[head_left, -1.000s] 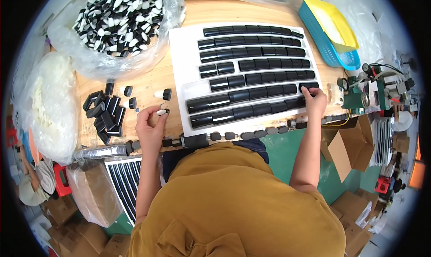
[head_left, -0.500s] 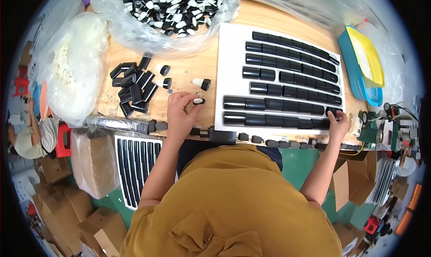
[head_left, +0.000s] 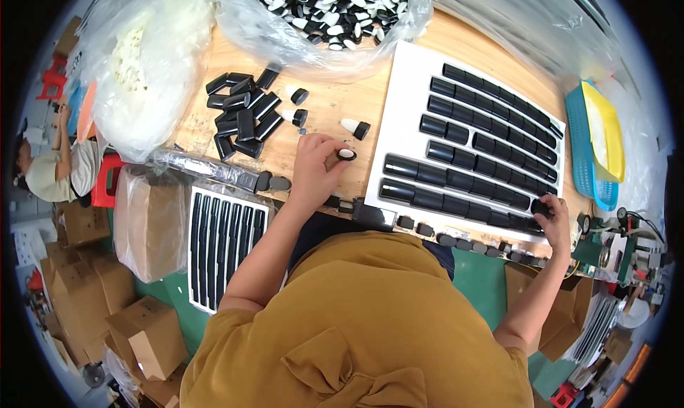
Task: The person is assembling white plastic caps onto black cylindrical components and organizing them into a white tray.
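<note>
My left hand (head_left: 315,171) pinches a small black oval cap with a white face (head_left: 347,154) between thumb and fingertips, just above the table edge. On the white board (head_left: 410,80) lie several rows of glossy black oval tubes (head_left: 491,112). My right hand (head_left: 558,226) is at the board's near right corner, its fingers closed on a dark piece (head_left: 542,207) at the end of a near row; whether it is a tube or a cap I cannot tell. Beside my left hand lie loose caps with white plugs (head_left: 354,128).
Loose black tubes (head_left: 246,123) form a pile left of the caps. Behind sits a clear bag of black and white caps (head_left: 335,13); a bag of white pieces (head_left: 128,73) is at left. A blue basket (head_left: 583,148) with a yellow tray stands at right. Dark blocks (head_left: 425,229) line the table's front edge.
The whole view has turned, so the table appears shifted right and tilted. My left hand still pinches the cap; my right hand stays at the same end of the rows.
</note>
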Demonstrator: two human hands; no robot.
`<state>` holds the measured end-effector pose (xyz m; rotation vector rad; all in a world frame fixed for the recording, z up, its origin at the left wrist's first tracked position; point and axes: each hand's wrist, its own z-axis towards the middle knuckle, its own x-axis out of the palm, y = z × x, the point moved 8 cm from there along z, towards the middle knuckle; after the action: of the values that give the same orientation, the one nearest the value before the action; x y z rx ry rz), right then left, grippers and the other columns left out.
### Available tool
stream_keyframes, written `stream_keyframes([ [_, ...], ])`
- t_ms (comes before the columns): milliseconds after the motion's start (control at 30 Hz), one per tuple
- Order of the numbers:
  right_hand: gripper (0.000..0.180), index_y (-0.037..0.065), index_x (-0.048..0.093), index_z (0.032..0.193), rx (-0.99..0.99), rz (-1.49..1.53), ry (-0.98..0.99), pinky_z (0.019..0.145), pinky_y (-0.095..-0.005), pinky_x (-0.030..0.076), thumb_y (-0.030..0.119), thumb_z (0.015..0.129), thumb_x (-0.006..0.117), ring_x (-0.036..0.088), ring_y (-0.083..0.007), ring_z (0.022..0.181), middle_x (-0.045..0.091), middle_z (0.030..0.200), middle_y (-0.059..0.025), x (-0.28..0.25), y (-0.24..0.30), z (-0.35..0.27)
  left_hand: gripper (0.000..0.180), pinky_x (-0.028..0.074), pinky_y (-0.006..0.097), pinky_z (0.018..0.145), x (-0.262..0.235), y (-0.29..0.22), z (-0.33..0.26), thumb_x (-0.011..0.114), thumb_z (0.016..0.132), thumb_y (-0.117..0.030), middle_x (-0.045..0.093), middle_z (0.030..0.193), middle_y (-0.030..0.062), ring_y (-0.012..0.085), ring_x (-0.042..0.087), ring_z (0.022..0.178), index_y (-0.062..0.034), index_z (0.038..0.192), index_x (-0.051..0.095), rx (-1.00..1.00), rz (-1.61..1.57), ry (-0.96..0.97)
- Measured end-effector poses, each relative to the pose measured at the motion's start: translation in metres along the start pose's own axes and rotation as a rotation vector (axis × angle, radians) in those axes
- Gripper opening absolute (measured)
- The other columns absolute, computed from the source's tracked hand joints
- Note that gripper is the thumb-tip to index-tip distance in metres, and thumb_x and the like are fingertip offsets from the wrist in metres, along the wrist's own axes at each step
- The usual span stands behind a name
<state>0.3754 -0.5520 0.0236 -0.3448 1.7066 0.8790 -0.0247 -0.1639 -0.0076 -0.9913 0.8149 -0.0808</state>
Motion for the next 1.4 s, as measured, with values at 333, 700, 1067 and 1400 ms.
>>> stream_keyframes([
  [333, 0.045, 0.004, 0.054, 0.096, 0.095, 0.049, 0.164, 0.08, -0.0333, 0.046, -0.007, 0.06, 0.078, 0.054, -0.021, 0.082, 0.055, 0.084, -0.006, 0.003, -0.005, 0.016, 0.028, 0.045, 0.038, 0.088, -0.002, -0.003, 0.0, 0.077, 0.071, 0.0, 0.061, 0.096, 0.0067, 0.0299, 0.053, 0.101, -0.0086, 0.096, 0.07, 0.025, -0.029, -0.02],
  [700, 0.023, 0.005, 0.065, 0.106, -0.114, 0.627, -0.077, 0.065, -0.022, 0.046, 0.009, 0.086, 0.075, 0.056, -0.0079, 0.077, 0.062, 0.092, -0.0009, 0.02, 0.204, 0.013, 0.027, 0.044, 0.037, 0.091, 0.001, 0.003, 0.002, 0.077, 0.071, -0.001, 0.062, 0.098, 0.0061, 0.0284, 0.053, 0.103, -0.0086, 0.096, 0.07, -0.005, -0.027, 0.013],
  [1067, 0.027, 0.003, 0.069, 0.104, -0.732, 0.515, 0.127, 0.062, -0.0303, 0.045, 0.003, 0.077, 0.077, 0.055, -0.021, 0.07, 0.057, 0.085, -0.0075, 0.122, 0.406, 0.031, 0.029, 0.043, 0.041, 0.086, 0.002, 0.007, 0.001, 0.079, 0.067, -0.004, 0.061, 0.092, 0.0077, 0.0316, 0.052, 0.097, -0.0061, 0.094, 0.068, 0.064, -0.071, -0.031],
  [1400, 0.031, 0.007, 0.071, 0.099, -0.782, 0.339, 0.113, 0.077, -0.0386, 0.049, 0.007, 0.07, 0.08, 0.058, -0.03, 0.091, 0.06, 0.088, -0.008, 0.155, 0.406, 0.033, 0.025, 0.042, 0.041, 0.086, 0.001, 0.007, 0.001, 0.076, 0.069, -0.002, 0.059, 0.09, 0.0087, 0.0324, 0.051, 0.097, -0.0054, 0.092, 0.066, 0.061, -0.046, -0.032],
])
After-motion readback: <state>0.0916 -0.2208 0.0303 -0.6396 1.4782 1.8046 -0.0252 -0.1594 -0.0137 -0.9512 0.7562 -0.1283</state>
